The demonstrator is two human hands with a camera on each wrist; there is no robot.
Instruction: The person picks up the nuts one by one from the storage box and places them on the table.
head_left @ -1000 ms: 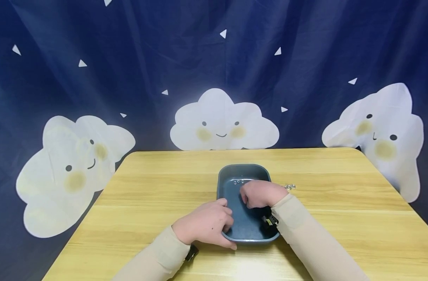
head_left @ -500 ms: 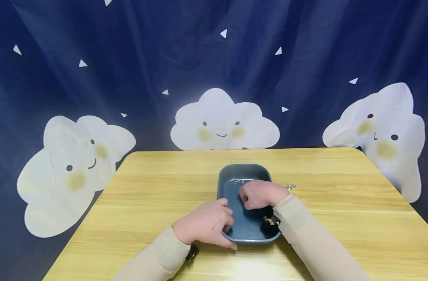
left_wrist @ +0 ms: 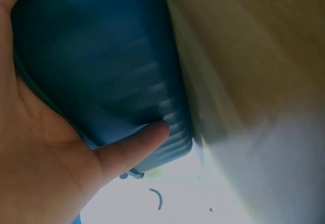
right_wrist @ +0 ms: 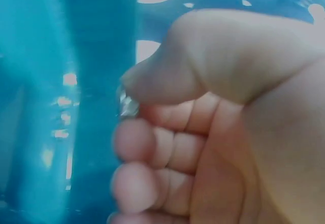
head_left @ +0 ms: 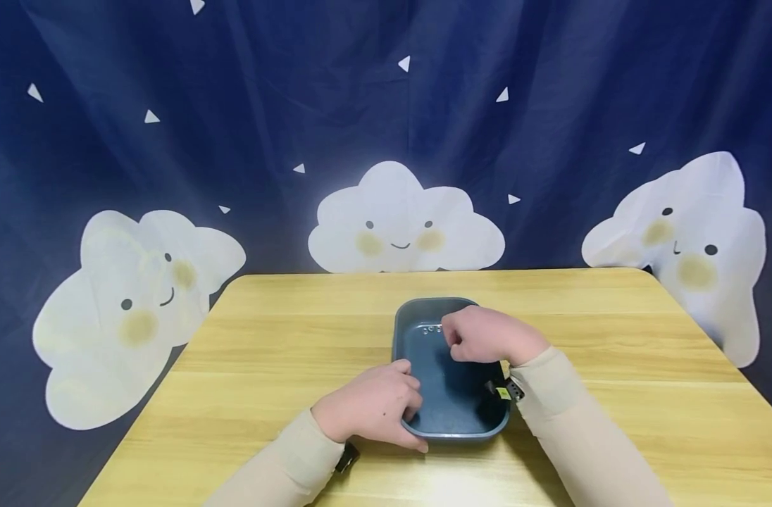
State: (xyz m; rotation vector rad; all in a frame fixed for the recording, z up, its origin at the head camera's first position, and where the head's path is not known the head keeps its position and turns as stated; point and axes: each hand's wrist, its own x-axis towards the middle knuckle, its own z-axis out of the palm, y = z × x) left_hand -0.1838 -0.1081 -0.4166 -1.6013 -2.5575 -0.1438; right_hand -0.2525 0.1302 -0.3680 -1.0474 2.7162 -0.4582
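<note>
A dark blue-grey plastic bin (head_left: pixel 439 394) stands on the table. My left hand (head_left: pixel 373 405) grips its near left corner, fingers curled over the rim. In the left wrist view the thumb (left_wrist: pixel 134 150) presses on the bin's ribbed outer wall. Over the bin's right side is my right hand (head_left: pixel 487 336), fingers bent. The right wrist view shows thumb and forefinger pinching a small, shiny silver nut (right_wrist: pixel 128 105), blurred and partly covered. Several similar small nuts (head_left: pixel 432 329) lie on the bin floor at its far end.
The wooden table (head_left: pixel 284 331) reaches back to a dark blue curtain (head_left: pixel 386 91) printed with white clouds. The spot on the table right of the bin, behind my right hand, is hidden from the head camera.
My right hand has risen and shifted right, from deep in the bin toward its right rim. It now covers the small nuts seen earlier on the table there. The left hand keeps its place.
</note>
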